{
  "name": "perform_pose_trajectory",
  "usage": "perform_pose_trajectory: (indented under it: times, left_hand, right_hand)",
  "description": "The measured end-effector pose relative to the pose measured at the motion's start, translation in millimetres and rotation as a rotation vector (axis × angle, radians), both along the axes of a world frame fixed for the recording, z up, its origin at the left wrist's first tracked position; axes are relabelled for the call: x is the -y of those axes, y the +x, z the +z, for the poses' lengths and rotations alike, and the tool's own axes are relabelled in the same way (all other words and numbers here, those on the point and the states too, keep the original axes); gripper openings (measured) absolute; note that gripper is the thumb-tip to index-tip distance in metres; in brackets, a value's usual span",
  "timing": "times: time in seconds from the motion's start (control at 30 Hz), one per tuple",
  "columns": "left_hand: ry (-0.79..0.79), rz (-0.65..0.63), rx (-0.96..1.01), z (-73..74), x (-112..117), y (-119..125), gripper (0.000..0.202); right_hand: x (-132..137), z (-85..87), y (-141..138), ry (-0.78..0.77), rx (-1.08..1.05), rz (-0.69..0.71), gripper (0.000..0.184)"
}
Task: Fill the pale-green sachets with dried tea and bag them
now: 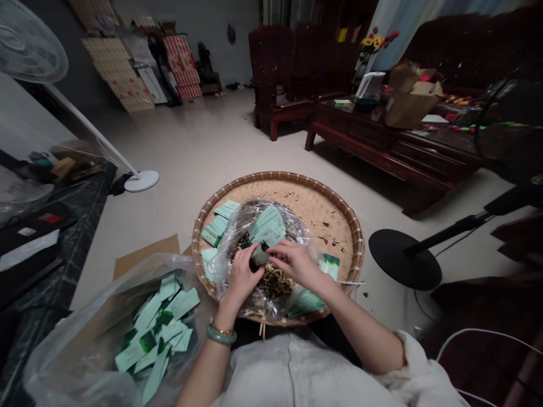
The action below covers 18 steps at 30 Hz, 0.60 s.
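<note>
My left hand [244, 274] is closed around a small pale green packet [260, 257], held upright with dark dried bits showing at its open mouth. The fingers of my right hand [292, 261] are pinched together at the packet's rim; what they hold is too small to make out. Below both hands a clear plastic bag [229, 237] lies spread open in a round woven bamboo tray [297, 189]. Brown and yellowish dried plant pieces [274, 282] fill the bag's middle. A fanned stack of flat green packets [269, 223] rests on the bag just beyond my hands.
More packets [307, 303] lie around the tray's edge. At left, a large plastic bag [85, 339] holds several filled-looking green packets [159, 322] beside cardboard [144, 257]. A white fan [142, 181], a black stand base [405, 259] and a wooden table [382, 141] stand around.
</note>
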<state>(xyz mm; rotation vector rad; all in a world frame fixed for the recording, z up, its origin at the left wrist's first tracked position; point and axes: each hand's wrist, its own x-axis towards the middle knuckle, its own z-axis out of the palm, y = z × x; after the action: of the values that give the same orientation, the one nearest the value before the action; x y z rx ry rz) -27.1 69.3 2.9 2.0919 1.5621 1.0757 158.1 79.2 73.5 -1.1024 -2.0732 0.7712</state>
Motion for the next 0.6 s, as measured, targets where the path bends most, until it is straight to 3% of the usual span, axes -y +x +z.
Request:
perform_pose_trajectory:
  times: [0.33,0.47,0.6]
  left_hand:
    - [0.007,-0.006,-0.012,1.3,1,1,0.053]
    - [0.002,-0.010,-0.002,2.2,1,2,0.053]
    - [-0.006,-0.008,-0.002,1.8,1,2,0.054]
  right_hand:
    - [-3,6.7,3,0.013,-0.082,-0.094,0.010]
    - [-1,-1.6,1,-0.030,-0.023,-0.008,0.017]
    - [-4,-8.2,0,-0.010,-0.016,-0.056,0.012]
